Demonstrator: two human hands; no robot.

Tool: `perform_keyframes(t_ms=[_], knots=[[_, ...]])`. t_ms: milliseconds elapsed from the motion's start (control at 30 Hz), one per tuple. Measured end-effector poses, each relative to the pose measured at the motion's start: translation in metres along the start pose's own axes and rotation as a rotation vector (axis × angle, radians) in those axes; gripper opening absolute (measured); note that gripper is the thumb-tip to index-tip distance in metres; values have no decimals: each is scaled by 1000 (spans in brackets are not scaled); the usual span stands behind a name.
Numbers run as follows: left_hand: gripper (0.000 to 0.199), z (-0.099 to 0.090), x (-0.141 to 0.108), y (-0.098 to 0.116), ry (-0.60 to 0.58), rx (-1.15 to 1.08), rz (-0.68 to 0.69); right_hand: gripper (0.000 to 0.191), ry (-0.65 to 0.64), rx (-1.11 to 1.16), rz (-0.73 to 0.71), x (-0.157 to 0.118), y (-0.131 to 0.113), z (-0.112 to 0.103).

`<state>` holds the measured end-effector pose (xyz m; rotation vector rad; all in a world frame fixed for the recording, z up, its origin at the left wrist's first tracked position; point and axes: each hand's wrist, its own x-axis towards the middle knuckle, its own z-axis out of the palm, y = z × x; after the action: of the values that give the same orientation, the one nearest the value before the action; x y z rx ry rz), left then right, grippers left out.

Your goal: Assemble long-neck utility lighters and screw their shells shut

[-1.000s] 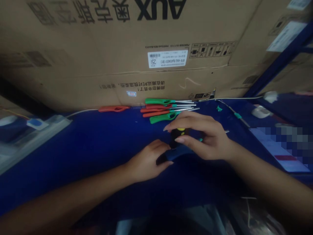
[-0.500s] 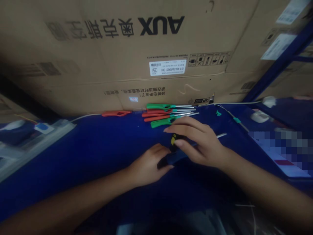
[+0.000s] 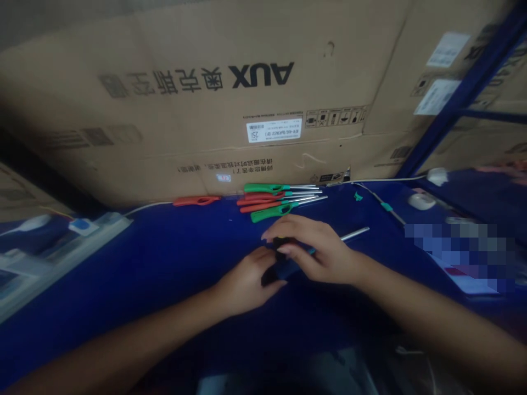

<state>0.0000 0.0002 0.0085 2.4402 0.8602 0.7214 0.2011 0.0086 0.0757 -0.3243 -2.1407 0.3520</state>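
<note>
My left hand (image 3: pixel 251 282) is closed around the handle end of a dark blue stick lighter (image 3: pixel 288 269). The lighter's metal tube points right, past my other hand. My right hand (image 3: pixel 319 249) pinches a small black tool with a bit of yellow (image 3: pixel 281 241) against the lighter's handle; its exact kind is hidden by the fingers. Behind the hands lie several similar lighters with green and red handles, among them a near green lighter (image 3: pixel 267 213). A separate red lighter handle (image 3: pixel 196 201) lies further left; no metal tube shows on it.
A large cardboard box (image 3: pixel 185 120) stands upright along the back of the blue table (image 3: pixel 177 252). On the left is a clear-edged tray or strip (image 3: pixel 69 263). A thin cable (image 3: pixel 382 203), a small green scrap (image 3: pixel 358 196) and a partly pixelated phone-like slab (image 3: pixel 473 280) lie right.
The view has tilted, so the box and lighters sit slightly lower and further left. My right hand has turned on the black tool, and less of its yellow part shows.
</note>
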Motion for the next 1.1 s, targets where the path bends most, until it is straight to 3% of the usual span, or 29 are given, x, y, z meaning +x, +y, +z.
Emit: perform_keyframes(t_ms=[133,200,300,367,433,533,633,800,1100], knots=[[45,-20,0,5,-94,108,-96,23,231,-68,149,4,5,-21],[50,-34,-2,6,-145,164,-162,22,326,-248,219,5,11,-40],[37,-53,-5,4,-243,190,-234,14,183,-633,286,0,26,-65],[26,-61,-6,1,-261,185,-253,17,41,-775,417,-10,38,-75],[17,-67,-5,-4,-277,161,-266,19,-12,-850,561,-20,49,-77],[17,-80,1,-16,-275,71,-299,17,-96,-888,690,-32,60,-72],[32,-100,11,-33,-230,-61,-384,17,-159,-932,745,-37,63,-66],[42,-128,32,-58,-142,-31,-422,15,-242,-988,805,-38,61,-57],[37,-133,104,-79,-37,217,-210,13,-338,-820,870,-43,66,-46]])
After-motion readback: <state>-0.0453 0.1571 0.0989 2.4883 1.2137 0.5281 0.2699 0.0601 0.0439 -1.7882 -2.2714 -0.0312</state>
